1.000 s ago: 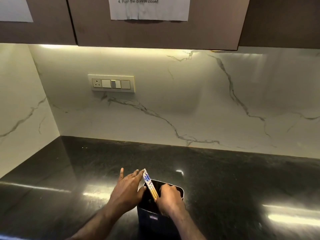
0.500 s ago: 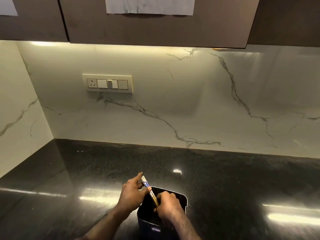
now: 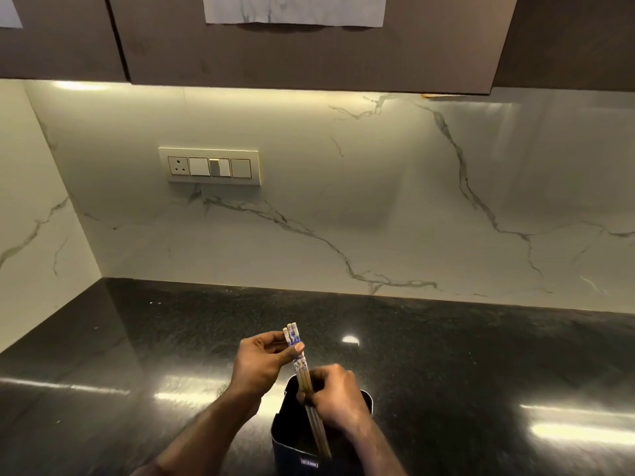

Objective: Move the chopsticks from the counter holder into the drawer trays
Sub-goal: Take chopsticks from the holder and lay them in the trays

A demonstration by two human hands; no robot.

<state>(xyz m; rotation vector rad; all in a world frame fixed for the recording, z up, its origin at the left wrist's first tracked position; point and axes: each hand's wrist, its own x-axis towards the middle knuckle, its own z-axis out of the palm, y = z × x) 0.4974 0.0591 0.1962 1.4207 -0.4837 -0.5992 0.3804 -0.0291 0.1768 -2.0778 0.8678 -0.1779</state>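
Since the earlier frames, the chopsticks (image 3: 299, 364) had risen further out of the holder (image 3: 285, 429), so that more of their length showed above its rim, and the left hand (image 3: 264, 362) had shifted from resting against their tops to pinching them.

That bundle of several chopsticks, pale wood with blue-and-white patterned upper ends, stood tilted, tops leaning up and to the left, lower ends still inside the holder. The left hand's grip was clenched on the patterned part: thumb (image 3: 296, 348) on the near side, fingers curled behind. The right hand (image 3: 335, 395) was over the holder's mouth, its fingers curled round the plain wooden shafts lower down, so its grip was likewise grasping the chopsticks. Both forearms came in from the bottom edge.

The holder was a dark, squarish open-topped container with a small label (image 3: 308, 463) on its near face, standing on the polished black stone desk (image 3: 481, 355) close to the bottom of the view. Bright streaks of reflected light lay across the desk on either side.

Behind it rose a white marble-patterned backsplash (image 3: 378, 207) with grey veins, carrying a switch plate (image 3: 209, 166) with one socket and three switches. Dark brown wall cabinets (image 3: 309, 53) hung above, lit from beneath, with a sheet of paper (image 3: 292, 8) stuck on the middle door.
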